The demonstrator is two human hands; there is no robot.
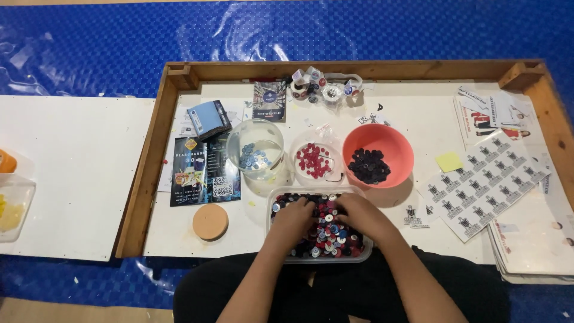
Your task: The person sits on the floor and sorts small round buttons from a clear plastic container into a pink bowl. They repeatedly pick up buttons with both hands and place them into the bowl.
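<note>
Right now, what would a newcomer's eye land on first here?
Both hands, the left hand and right hand, dig into a clear tub of mixed buttons at the near edge of the wooden tray. Just behind stand three sorted bowls: blue buttons in a clear bowl, red buttons in the middle bowl, dark buttons in an orange bowl.

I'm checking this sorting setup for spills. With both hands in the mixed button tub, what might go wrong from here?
1. The mixed button tub sits at the board's near edge, over the lap; a push by the left hand or right hand may tip it.
2. The clear bowl of blue buttons, the clear bowl of red buttons and the orange bowl stand close together, so a reaching wrist might knock one.
</note>
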